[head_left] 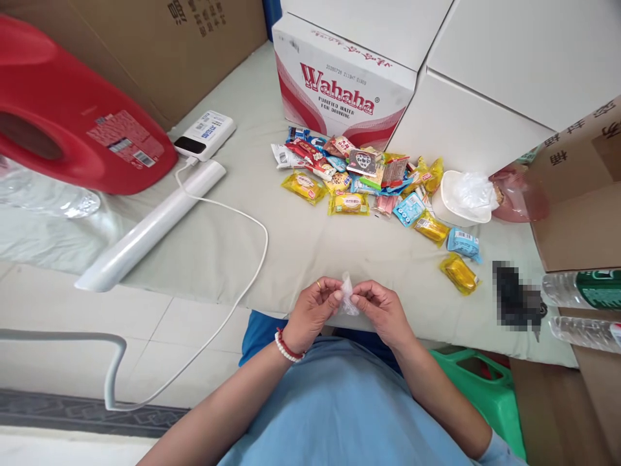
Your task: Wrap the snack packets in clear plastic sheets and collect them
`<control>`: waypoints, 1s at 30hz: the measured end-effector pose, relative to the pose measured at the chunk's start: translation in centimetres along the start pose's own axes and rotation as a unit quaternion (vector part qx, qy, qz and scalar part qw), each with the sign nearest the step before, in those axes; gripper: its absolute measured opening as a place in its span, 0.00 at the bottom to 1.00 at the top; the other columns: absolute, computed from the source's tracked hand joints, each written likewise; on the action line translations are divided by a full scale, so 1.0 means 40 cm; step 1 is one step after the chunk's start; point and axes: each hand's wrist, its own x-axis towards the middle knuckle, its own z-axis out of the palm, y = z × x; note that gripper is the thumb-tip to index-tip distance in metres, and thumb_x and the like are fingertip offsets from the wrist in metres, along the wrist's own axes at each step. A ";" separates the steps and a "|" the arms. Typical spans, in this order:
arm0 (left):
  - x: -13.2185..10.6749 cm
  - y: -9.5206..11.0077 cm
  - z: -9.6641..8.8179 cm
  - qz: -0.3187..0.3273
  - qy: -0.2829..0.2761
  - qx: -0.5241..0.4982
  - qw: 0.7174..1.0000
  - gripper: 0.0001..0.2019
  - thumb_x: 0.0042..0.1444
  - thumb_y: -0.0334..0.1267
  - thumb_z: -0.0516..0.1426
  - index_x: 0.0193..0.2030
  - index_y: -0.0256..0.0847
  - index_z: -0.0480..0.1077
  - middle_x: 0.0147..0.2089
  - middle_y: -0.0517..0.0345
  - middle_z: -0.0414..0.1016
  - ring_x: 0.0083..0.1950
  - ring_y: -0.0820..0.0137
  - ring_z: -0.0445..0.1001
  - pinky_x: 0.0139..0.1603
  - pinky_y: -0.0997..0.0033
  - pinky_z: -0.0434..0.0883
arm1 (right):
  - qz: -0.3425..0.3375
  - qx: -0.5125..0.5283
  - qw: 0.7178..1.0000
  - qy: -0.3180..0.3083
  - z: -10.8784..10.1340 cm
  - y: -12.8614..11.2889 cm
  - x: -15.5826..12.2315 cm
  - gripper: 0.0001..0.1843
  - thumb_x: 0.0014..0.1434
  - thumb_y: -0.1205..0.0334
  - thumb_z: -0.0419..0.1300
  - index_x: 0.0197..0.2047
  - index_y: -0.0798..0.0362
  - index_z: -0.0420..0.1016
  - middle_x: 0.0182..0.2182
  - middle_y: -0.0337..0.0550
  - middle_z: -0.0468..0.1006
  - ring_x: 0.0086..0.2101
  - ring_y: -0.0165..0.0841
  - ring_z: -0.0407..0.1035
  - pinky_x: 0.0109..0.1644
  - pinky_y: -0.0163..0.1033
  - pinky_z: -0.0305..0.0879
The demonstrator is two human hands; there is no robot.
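My left hand [317, 309] and my right hand [381, 312] meet over the front edge of the cloth-covered surface. Between their pinched thumbs and fingers is a small crumpled clear plastic bag [347, 301]. Part of it sticks up above the fingertips and part hangs below. Beyond the hands lies a pile of wrapped snacks [359, 175] in yellow, red, blue and brown packets. A yellow packet [460, 273] and a blue packet [464, 243] lie apart from the pile, to the right.
A Wahaha carton [339, 81] stands behind the snacks. On the right are a white tub [444, 197] holding plastic film, and bottles [567, 289]. Leftward lie a film roll [155, 223], a power bank [206, 134] with a trailing cable, and a red jug [82, 103].
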 end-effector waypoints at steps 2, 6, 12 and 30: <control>-0.003 0.001 -0.002 0.002 -0.010 0.015 1.000 0.24 0.51 0.58 0.71 0.42 0.39 0.77 0.32 0.60 0.76 0.32 0.73 0.71 0.36 0.71 0.70 | -0.001 0.015 1.000 -0.011 0.001 -0.002 -0.001 0.17 0.58 0.45 0.72 0.37 0.50 0.80 0.29 0.38 0.78 0.30 0.31 0.68 0.38 0.37 0.66; -0.003 0.002 -0.005 0.018 0.007 0.040 0.999 0.23 0.50 0.57 0.72 0.35 0.38 0.77 0.32 0.59 0.77 0.33 0.73 0.71 0.37 0.70 0.70 | -0.009 0.029 1.000 0.005 -0.006 -0.003 0.002 0.17 0.58 0.45 0.72 0.37 0.51 0.80 0.30 0.39 0.78 0.30 0.30 0.68 0.38 0.36 0.67; 0.003 -0.002 -0.031 0.006 0.061 0.014 0.998 0.23 0.47 0.57 0.73 0.31 0.39 0.74 0.27 0.63 0.73 0.29 0.75 0.66 0.33 0.72 0.66 | -0.027 0.019 0.998 0.056 -0.030 -0.003 0.004 0.18 0.59 0.45 0.72 0.43 0.49 0.79 0.34 0.39 0.78 0.31 0.29 0.68 0.37 0.36 0.67; 0.008 -0.007 -0.048 0.054 0.140 0.013 0.989 0.20 0.49 0.52 0.72 0.36 0.41 0.73 0.31 0.64 0.73 0.31 0.75 0.69 0.34 0.73 0.69 | -0.051 -0.012 0.994 0.093 -0.026 -0.017 0.015 0.15 0.59 0.51 0.71 0.46 0.49 0.82 0.31 0.37 0.77 0.31 0.29 0.67 0.39 0.36 0.65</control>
